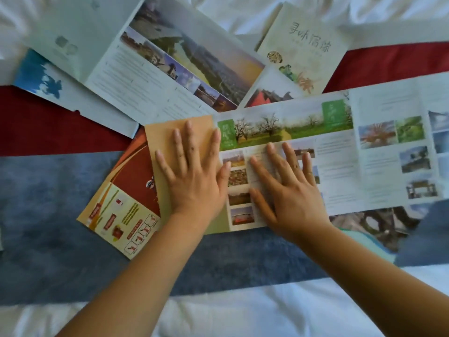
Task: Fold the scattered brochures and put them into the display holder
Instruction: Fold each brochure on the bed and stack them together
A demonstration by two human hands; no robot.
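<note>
Both hands flat on a long brochure (340,152).
The left hand (194,176) presses its tan folded end panel (167,135); the right hand (291,183) lies beside it on the printed spread. A red brochure (126,190) lies underneath.

This looks like a bedroom, and the surface in view is a bed. A white sheet (218,310) covers the near side and shows again at the far edge, rumpled into soft folds. Across the middle lies a cloth runner with 2 bands, a red band (36,127) farther off and a fuzzy blue band (60,227) nearer. The brochures (340,147) lie spread directly on this bedding.
</note>
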